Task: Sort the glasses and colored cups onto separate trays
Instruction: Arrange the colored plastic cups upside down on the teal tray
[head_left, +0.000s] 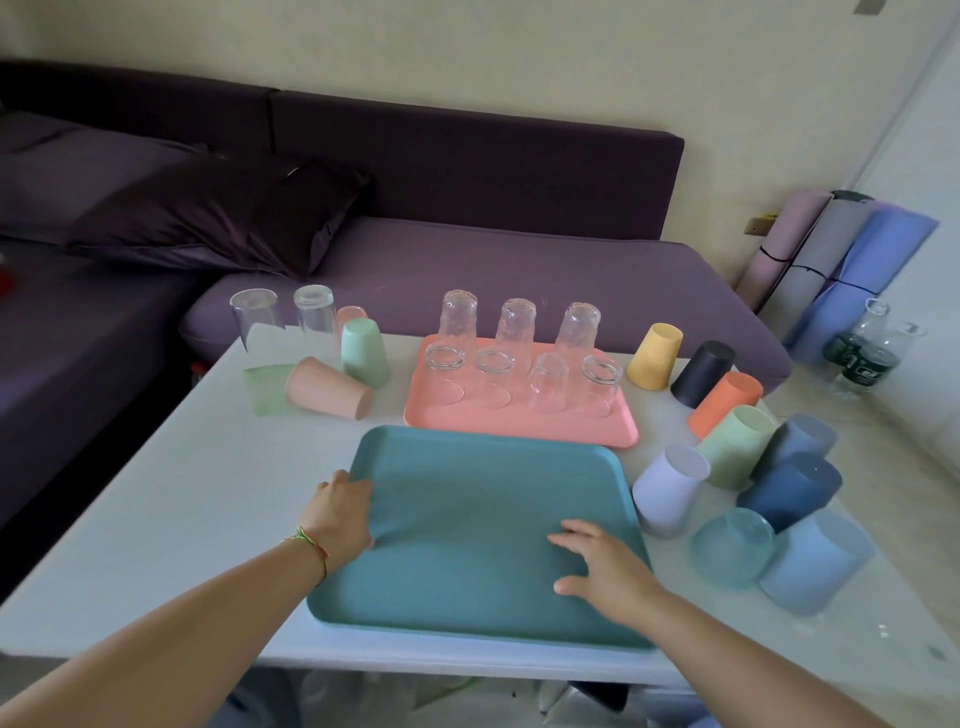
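A teal tray (467, 499) lies empty at the table's front. My left hand (340, 512) grips its left edge. My right hand (605, 569) rests flat on its right part, fingers spread. Behind it a pink tray (519, 423) carries several upturned clear glasses (548, 384). Two more clear glasses (314, 312) stand at the back left beside a mint cup (363, 353), a pink cup (327, 387) lying on its side and a green cup (265, 387). On the right are several colored cups: yellow (654, 356), black (701, 373), orange (724, 397), lilac (670, 488), navy (789, 491), light blue (810, 561).
The white table (171, 519) stands against a purple sofa (467, 260) with a dark pillow. Rolled mats (841, 260) lean in the right corner, with plastic bottles (862, 358) on the floor. A turquoise glass (732, 551) lies among the right-hand cups.
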